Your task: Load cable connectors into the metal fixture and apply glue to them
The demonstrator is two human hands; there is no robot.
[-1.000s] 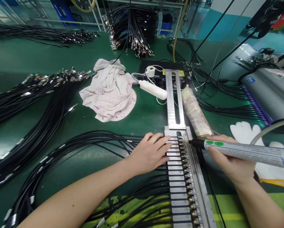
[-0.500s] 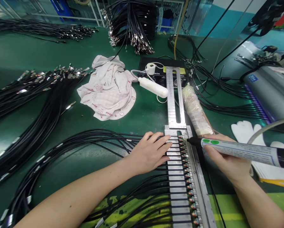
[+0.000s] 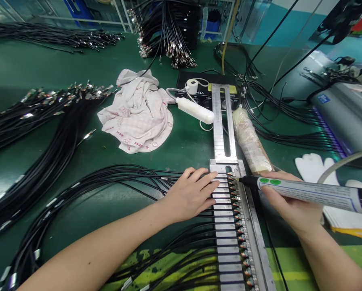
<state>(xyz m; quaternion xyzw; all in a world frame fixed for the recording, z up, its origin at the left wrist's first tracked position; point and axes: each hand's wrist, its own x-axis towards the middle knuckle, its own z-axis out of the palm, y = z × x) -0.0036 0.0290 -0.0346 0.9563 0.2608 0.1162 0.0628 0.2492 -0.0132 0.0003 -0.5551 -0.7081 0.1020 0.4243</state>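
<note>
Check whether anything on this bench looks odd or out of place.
The crumpled white cloth looks slightly out of place, bunched up on the green bench amid cables. One cable end also sticks out from the middle-left bundle, apart from the rest.

From the middle of the view, a crumpled white cloth (image 3: 140, 117) with red print lies at ten o'clock. At one o'clock there is a black box (image 3: 205, 96), with a white stick-like device (image 3: 196, 111) just before it. At three o'clock lies a wrapped roll (image 3: 251, 139); farther, a silver machine (image 3: 349, 117) with purple light. Between three and four, a white glove (image 3: 347, 219).
</note>
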